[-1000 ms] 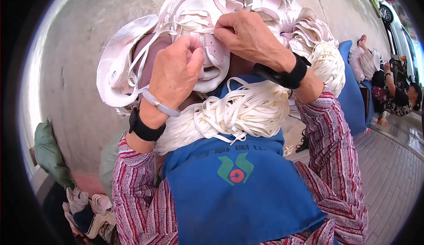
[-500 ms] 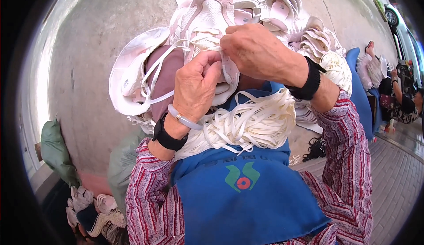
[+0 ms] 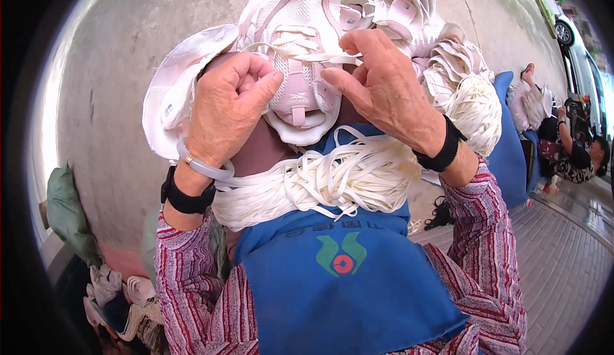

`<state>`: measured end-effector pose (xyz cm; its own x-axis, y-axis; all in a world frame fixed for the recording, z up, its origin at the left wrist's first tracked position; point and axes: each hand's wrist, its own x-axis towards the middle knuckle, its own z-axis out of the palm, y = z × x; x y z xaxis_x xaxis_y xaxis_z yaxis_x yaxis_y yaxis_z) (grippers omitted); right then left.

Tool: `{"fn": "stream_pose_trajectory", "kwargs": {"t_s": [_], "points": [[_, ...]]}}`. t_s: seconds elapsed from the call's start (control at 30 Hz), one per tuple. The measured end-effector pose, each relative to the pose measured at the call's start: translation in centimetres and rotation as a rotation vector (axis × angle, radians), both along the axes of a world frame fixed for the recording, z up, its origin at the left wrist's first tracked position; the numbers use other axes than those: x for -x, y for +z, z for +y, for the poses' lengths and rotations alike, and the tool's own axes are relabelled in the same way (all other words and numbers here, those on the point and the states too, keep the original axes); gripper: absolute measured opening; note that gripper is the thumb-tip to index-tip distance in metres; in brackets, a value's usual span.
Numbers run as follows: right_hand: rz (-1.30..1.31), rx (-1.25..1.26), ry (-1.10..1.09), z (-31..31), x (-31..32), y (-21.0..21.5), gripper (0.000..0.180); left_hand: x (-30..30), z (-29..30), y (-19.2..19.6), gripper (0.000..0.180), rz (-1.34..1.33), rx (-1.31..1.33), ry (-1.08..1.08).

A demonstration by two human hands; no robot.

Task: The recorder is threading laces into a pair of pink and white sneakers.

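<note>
A pale pink and white shoe upper (image 3: 298,91) lies over my knees, its tongue toward me. A flat white shoelace (image 3: 310,56) crosses its eyelet area, with an end leading to each hand. My left hand (image 3: 231,102) is at the upper's left side, fingers curled in, and the lace disappears behind them. To the right, my right hand (image 3: 387,89) has thumb and forefinger apart, while the lace runs into its bent fingers. A thick bundle of loose white laces (image 3: 320,179) rests across my lap on the blue apron (image 3: 358,304).
Another white upper (image 3: 185,89) lies at the left. Stacked uppers (image 3: 406,13) and a coiled lace bundle (image 3: 476,112) are at the right. A green sack (image 3: 70,214) stands far left. Another person (image 3: 566,147) sits far right, near a parked car (image 3: 579,54).
My hands have drawn apart from close together over the lacing, left hand leftward and right hand slightly down. The lace is now stretched across the upper, and its tongue shows.
</note>
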<state>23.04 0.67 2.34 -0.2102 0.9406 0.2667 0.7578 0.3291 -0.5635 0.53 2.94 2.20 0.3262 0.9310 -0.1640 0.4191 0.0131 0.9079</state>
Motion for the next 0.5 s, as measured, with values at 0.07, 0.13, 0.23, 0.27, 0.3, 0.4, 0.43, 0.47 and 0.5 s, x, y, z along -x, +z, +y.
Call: {"fn": "stream_pose_trajectory", "kwargs": {"t_s": [0.07,0.13,0.23,0.27,0.3,0.4,0.43,0.47,0.5], "points": [[-0.091,0.065,0.051,-0.8,0.7,0.1,0.046,0.3,0.3,-0.1,0.01,0.023,-0.003,-0.049],[-0.262,0.013,0.086,-1.4,2.1,0.1,0.05,0.1,0.4,-0.6,0.009,0.045,-0.01,-0.101],[-0.311,-0.068,0.049,-1.4,2.8,-0.5,0.039,-1.8,0.1,-1.2,0.012,0.042,-0.209,-0.062],[-0.321,-0.103,0.013,-1.4,2.7,-0.5,0.038,-2.3,0.3,-1.1,0.012,0.034,-0.207,-0.065],[-0.309,-0.126,-0.007,-1.4,2.5,-0.5,0.036,-2.8,0.6,-1.1,0.013,0.117,-0.252,-0.09],[-0.243,-0.084,-0.098,-1.5,2.3,-0.4,0.036,-3.4,0.7,-1.5,0.017,0.248,-0.348,-0.103],[-0.231,-0.09,-0.095,-1.6,2.1,-0.5,0.034,-3.6,0.7,-1.8,0.017,0.259,-0.43,-0.09],[-0.233,-0.088,-0.094,-1.7,2.1,-0.7,0.034,-3.7,0.7,-2.0,0.017,0.27,-0.512,-0.075],[-0.247,-0.056,-0.075,-1.8,2.1,-0.9,0.032,-3.9,0.6,-2.2,0.018,0.274,-0.513,-0.075]]}}
